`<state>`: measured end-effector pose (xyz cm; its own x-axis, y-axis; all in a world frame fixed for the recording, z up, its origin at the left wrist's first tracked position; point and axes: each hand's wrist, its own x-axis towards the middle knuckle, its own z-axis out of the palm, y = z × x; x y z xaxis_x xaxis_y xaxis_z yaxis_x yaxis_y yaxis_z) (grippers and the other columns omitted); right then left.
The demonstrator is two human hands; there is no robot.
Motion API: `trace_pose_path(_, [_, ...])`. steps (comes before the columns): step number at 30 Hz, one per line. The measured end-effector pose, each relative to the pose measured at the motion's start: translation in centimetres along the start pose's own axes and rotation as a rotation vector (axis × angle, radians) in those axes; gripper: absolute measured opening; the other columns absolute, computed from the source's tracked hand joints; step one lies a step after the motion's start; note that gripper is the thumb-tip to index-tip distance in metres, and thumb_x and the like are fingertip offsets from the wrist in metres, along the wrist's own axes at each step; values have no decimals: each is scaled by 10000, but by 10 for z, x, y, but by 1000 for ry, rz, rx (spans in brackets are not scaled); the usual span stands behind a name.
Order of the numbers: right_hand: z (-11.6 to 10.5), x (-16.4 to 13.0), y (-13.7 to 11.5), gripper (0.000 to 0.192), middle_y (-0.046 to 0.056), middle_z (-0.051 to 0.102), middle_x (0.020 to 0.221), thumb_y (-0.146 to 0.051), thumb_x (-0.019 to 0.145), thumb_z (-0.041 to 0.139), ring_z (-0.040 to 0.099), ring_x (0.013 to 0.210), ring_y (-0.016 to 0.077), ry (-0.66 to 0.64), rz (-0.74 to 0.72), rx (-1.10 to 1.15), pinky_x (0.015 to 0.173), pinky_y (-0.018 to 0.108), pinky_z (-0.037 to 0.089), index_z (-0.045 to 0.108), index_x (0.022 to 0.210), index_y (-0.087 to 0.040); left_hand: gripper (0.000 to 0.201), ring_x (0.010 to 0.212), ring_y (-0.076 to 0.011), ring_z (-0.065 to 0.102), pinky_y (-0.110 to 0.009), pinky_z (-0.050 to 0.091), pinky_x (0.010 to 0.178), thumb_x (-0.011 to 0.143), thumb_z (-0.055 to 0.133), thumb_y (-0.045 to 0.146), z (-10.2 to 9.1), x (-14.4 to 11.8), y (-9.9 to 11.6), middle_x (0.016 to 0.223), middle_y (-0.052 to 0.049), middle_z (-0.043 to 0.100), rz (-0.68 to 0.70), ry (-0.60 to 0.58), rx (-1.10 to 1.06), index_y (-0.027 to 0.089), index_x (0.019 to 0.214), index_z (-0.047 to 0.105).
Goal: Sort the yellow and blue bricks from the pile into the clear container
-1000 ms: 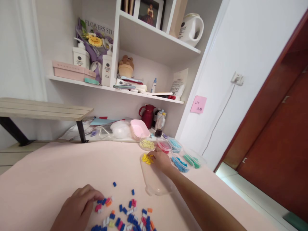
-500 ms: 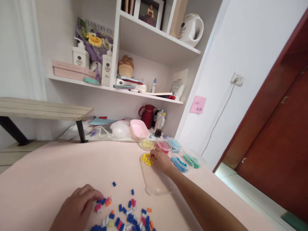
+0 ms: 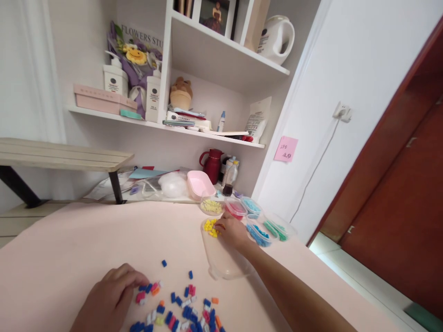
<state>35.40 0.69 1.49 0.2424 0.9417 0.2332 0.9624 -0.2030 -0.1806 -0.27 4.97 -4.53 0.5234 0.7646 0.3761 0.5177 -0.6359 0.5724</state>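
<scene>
My right hand (image 3: 231,230) is at the top end of a clear plastic lid (image 3: 226,265), its fingers bent together beside a small heap of yellow toy bricks (image 3: 210,226). Anything between those fingertips is too small to make out. On the pink tabletop at lower left rests my left hand (image 3: 109,295), loosely curved with thumb and forefinger apart. Its forefinger tip is beside a few blue, pink and orange bricks (image 3: 148,291). A larger scatter of mixed bricks (image 3: 188,313), mostly dark blue, spreads to its right.
Clear tubs stand beyond my right hand: pale yellow (image 3: 212,206), red (image 3: 236,209), light blue (image 3: 251,206), blue (image 3: 259,233) and green (image 3: 278,229). Behind them are a pink basin (image 3: 200,184) and a dark red jug (image 3: 212,166). A slatted wooden bench (image 3: 62,154) stands at left.
My right hand has shifted very slightly left at the yellow bricks. My left hand stays in place, and the view has tilted a little.
</scene>
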Motion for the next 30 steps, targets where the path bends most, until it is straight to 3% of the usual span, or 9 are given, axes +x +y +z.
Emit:
trace_pose_path(21, [17, 7, 3, 101, 26, 645, 998, -196, 813, 641, 588, 828, 147, 88, 68, 176, 661, 223, 353, 706, 882, -230, 304, 823, -188, 651, -288, 498, 773, 814, 435, 270, -3, 1, 6, 805, 11, 710, -19, 6, -23, 304, 747, 729])
trace_pose_path(30, [-10, -10, 11, 77, 23, 582, 918, -209, 801, 624, 570, 787, 163, 156, 32, 401, 742, 268, 448, 686, 846, -206, 285, 806, -198, 661, -306, 508, 765, 798, 454, 303, -11, 2, 18, 788, 5, 720, -43, 29, -90, 293, 723, 730])
